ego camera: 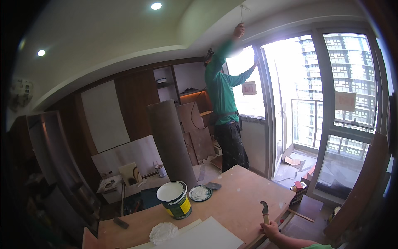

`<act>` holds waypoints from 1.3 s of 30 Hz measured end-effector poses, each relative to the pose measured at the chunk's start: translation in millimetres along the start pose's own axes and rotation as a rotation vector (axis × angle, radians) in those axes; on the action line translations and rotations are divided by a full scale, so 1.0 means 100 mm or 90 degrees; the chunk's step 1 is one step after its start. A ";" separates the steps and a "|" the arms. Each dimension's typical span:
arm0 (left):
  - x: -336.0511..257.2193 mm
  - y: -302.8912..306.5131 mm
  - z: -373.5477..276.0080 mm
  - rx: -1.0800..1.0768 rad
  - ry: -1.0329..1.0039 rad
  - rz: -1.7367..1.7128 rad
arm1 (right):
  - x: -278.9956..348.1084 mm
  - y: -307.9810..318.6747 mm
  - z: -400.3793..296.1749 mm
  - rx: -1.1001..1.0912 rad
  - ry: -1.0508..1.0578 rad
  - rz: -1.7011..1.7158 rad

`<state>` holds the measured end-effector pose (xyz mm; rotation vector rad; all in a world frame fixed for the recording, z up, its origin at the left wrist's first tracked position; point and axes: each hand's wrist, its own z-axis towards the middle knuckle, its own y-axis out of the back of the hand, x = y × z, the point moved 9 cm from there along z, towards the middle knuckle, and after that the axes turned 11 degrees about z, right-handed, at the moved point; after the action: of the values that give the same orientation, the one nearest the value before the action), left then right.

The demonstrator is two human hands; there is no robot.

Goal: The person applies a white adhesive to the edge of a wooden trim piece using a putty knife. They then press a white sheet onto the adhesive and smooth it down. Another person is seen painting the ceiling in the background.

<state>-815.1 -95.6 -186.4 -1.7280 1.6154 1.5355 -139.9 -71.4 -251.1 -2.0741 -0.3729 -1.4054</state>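
Note:
My right hand (pixel 270 231) is closed around the pale wooden handle of a knife with a hooked blade (pixel 265 210). It is held at the right edge of a plywood-topped work table (pixel 248 194), with the blade pointing up. My left hand is out of view. On the table stands an open green and yellow bucket (pixel 178 207) of white, paint-like material. Its smeared lid (pixel 201 193) lies beside it, near a grey block (pixel 214 185). Closer to me are a white sheet (pixel 211 235) and a crumpled white piece (pixel 164 233).
A co-worker (pixel 222 93) in a green top reaches toward a ceiling wire (pixel 241 14) beside the window. A tall brown roll (pixel 169 143) stands behind the table. Boards lean by the cabinets (pixel 136 99). A box (pixel 300 190) sits right of the table, near the balcony door.

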 end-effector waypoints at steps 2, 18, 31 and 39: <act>-0.07 0.02 -0.07 -0.009 0.012 -0.001 | 0.01 0.15 -0.06 -0.038 0.042 -0.044; 0.18 0.04 -0.13 -0.052 0.091 -0.079 | -0.15 1.23 -0.65 -0.173 0.221 -0.525; 0.37 -0.13 0.01 -0.002 0.120 -0.174 | -0.22 1.34 -0.98 -0.043 0.081 -0.716; 0.39 -0.16 0.05 0.020 0.103 -0.181 | -0.72 1.73 -0.71 -0.029 0.062 -0.785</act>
<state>-812.1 -106.3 -227.2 -2.0076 1.3821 1.2590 -128.7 -243.3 -353.9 -1.7706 -1.7827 -2.1174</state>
